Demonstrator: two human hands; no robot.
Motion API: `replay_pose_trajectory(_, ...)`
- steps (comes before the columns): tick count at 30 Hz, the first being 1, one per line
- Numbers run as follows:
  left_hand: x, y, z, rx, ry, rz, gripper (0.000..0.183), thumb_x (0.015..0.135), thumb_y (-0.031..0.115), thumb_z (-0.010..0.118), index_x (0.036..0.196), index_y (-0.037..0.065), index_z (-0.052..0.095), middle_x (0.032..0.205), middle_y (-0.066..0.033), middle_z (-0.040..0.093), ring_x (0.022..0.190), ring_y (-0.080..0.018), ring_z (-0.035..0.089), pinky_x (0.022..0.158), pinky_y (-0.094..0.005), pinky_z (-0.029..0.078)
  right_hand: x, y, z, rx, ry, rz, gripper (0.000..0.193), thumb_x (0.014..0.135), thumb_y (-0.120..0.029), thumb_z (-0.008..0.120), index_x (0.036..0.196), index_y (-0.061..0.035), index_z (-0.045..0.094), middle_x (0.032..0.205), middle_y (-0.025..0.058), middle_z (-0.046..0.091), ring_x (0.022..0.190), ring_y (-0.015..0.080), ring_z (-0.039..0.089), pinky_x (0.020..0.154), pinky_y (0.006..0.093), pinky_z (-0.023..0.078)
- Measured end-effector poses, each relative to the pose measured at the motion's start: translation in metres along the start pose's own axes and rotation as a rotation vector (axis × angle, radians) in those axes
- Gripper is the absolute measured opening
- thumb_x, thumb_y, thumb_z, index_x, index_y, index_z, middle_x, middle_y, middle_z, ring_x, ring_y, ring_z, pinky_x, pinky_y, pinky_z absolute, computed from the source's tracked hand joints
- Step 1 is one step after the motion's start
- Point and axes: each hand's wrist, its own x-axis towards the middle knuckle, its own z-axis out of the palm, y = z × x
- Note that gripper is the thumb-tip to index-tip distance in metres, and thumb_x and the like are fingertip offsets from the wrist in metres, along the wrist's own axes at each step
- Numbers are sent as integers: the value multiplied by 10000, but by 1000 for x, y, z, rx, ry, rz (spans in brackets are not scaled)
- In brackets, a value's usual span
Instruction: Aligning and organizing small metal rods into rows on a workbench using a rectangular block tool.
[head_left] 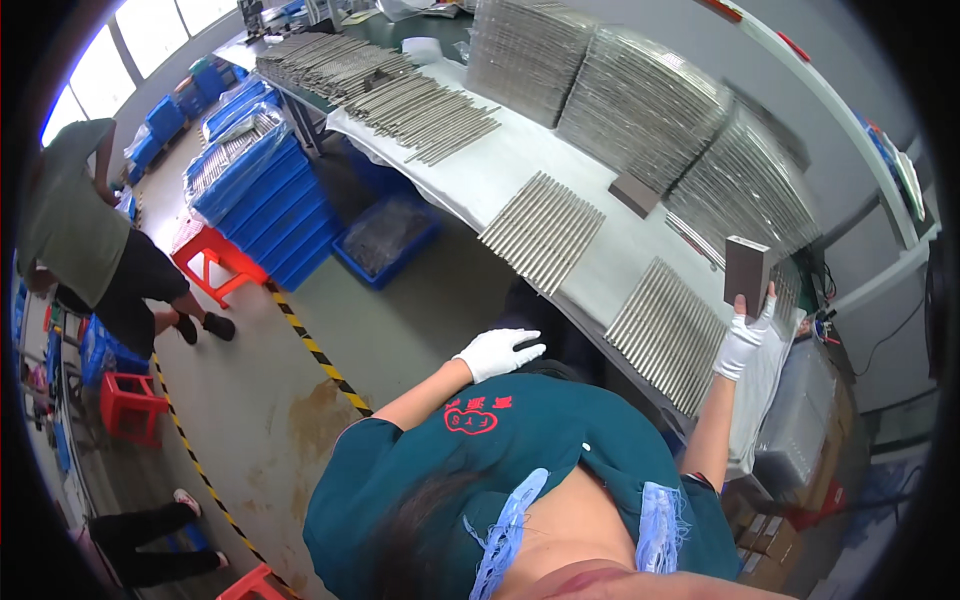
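My right hand (746,336), in a white glove with bare fingertips, holds up a brown rectangular block (746,272) with a paler end, at the right side of the table. Below and left of it lies a row of metal rods (668,335), side by side on the white table cover. A second row of rods (545,232) sits farther left. My left hand (502,354), gloved in white too, rests near my lap, off the table, with its fingers stretched out and nothing in them. Another brown block (634,195) lies behind the rows.
Plastic-wrapped stacks (640,105) line the table's back. Loose rods (420,115) are heaped at the far left. Stacked blue crates (265,205), a red stool (215,262) and a blue bin (385,240) stand on the floor. Another person (95,230) stands at left.
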Motion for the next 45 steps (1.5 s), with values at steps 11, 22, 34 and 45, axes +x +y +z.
replay_pose_trajectory(11, 46, 1, 40, -259, -692, 32, 805, 946, 708, 309, 1335, 61, 588, 1376, -156, 569, 1291, -350, 502, 1126, -380, 325, -22, -64, -27, -22, 73, -73, 589, 924, -173, 695, 1443, -68, 438, 1440, 81, 451, 1233, 187, 486, 1060, 307, 368)
replay_pose_trajectory(22, 41, 6, 45, -531, -757, -60, 721, 955, 662, 413, 1233, 48, 669, 1210, -118, 674, 1132, -227, 601, 1040, -326, 420, -7, -114, -34, 268, 130, -51, 598, 932, -140, 677, 1459, -66, 403, 1355, 49, 505, 1204, 168, 505, 1052, 304, 380)
replay_pose_trajectory(34, 36, -28, 34, -294, -290, -17, 628, 1010, 553, 373, 1216, 36, 667, 1195, -179, 673, 1129, -307, 630, 1000, -354, 456, -13, -14, -25, 51, 206, 173, 629, 918, -244, 710, 1449, -51, 431, 1351, 72, 537, 1203, 174, 514, 1034, 293, 401)
replay_pose_trajectory(45, 35, -58, -29, -673, -377, -426, 511, 1014, 416, 508, 1244, -24, 628, 1130, -148, 700, 1044, -217, 664, 933, -338, 513, 13, 66, -56, -102, 361, 171, 588, 931, -240, 693, 1428, -45, 449, 1369, 92, 524, 1200, 187, 518, 1025, 303, 414)
